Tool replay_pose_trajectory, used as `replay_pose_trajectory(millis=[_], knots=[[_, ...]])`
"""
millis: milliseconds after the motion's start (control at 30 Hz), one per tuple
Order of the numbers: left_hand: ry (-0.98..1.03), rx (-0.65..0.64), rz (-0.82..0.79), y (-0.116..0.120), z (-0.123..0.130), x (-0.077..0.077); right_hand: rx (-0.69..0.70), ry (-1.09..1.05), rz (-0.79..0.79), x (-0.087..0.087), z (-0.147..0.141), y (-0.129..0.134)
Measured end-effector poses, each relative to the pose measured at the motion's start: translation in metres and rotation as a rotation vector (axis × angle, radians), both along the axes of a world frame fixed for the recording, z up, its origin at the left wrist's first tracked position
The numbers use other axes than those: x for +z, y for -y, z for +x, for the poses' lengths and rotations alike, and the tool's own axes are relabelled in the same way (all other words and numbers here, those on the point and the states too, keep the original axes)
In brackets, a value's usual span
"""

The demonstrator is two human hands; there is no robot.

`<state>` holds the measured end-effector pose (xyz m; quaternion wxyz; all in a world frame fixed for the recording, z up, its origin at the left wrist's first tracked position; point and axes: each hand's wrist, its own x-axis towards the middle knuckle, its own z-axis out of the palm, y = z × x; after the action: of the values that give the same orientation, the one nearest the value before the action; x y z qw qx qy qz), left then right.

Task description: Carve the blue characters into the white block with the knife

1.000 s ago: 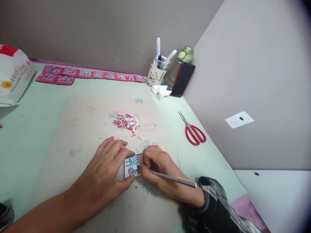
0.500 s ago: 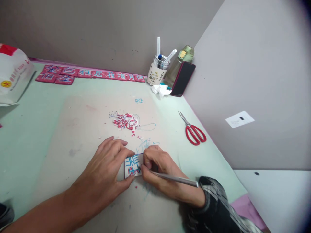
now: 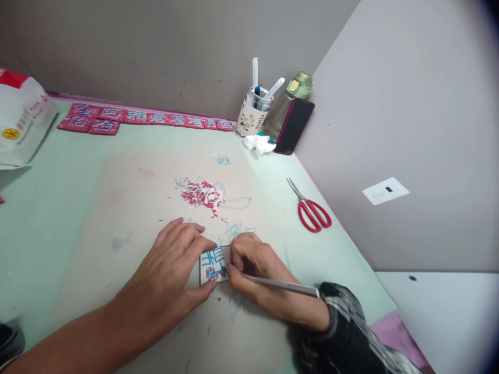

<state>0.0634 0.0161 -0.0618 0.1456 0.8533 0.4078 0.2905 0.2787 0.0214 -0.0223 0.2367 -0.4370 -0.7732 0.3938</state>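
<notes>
A small white tile [image 3: 212, 264] with blue written strokes lies on the beige board [image 3: 136, 218]; red shows where bits of its surface are cut away. My left hand [image 3: 177, 262] pins it, index finger at the top edge and thumb at the bottom. Over the tile's right side, my right hand [image 3: 253, 265] is closed around a slim silver craft knife [image 3: 286, 285]. The handle slants back toward the wrist, and the fingers hide the blade. Beyond the hands sits a heap of red and white shavings [image 3: 202, 195].
Red tiles with blue characters [image 3: 148, 118] line the back edge. At the back right stand a jar of markers [image 3: 251, 117], a green bottle [image 3: 278, 114], a phone [image 3: 295, 127] and crumpled tissue [image 3: 258, 144]. Red-handled scissors [image 3: 314, 214] lie right; a white bag [image 3: 25, 122] stands left.
The view has shifted very slightly. Both hands keep nearly the same place on the tile, and the silver knife's handle end has dipped only a touch, if at all.
</notes>
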Motion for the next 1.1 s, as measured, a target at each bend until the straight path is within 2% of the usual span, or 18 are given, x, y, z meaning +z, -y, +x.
replay_pose_trajectory(millis=[367, 533, 733, 867, 1100], knots=[[-0.011, -0.004, -0.007, -0.001, 0.000, 0.000, -0.008, -0.010, -0.013, 0.001, -0.001, 0.000], [-0.091, -0.021, 0.033, 0.001, -0.007, 0.003, -0.073, -0.024, -0.054, 0.001, -0.002, 0.001], [-0.167, -0.066, 0.023, 0.005, -0.016, 0.003, -0.074, -0.063, -0.073, 0.000, -0.001, 0.000], [-0.139, -0.109, -0.007, 0.000, -0.014, 0.003, -0.086, -0.061, -0.083, 0.000, -0.001, 0.001], [-0.072, -0.094, -0.046, 0.000, -0.013, 0.001, -0.115, -0.054, -0.099, 0.002, -0.004, 0.006]])
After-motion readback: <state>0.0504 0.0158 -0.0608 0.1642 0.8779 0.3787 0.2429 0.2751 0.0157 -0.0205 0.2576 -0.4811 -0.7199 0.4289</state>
